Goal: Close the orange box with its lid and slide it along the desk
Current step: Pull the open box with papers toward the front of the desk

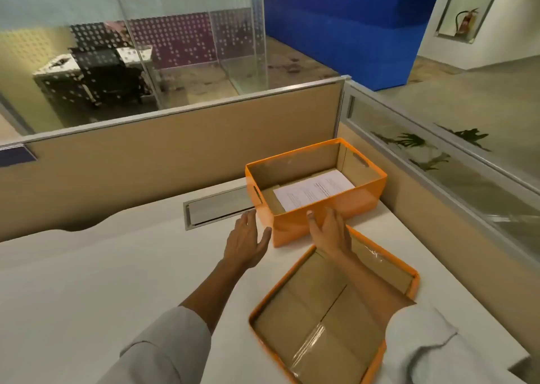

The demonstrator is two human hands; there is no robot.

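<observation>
The orange box [362, 201] stands open at the desk's far right corner, with white printed sheets [314, 189] lying inside. Its lid [327, 304] lies upside down on the desk just in front of the box, showing a brown cardboard inside with clear tape. My left hand [248, 239] hovers with fingers spread just left of the box's near left corner, holding nothing. My right hand [330, 231] is spread open against the box's near wall, above the far edge of the lid.
A metal cable flap [216, 208] is set into the white desk [117, 266] left of the box. Beige partition panels [175, 150] wall the desk at the back and right. The desk's near right edge drops off beside the lid.
</observation>
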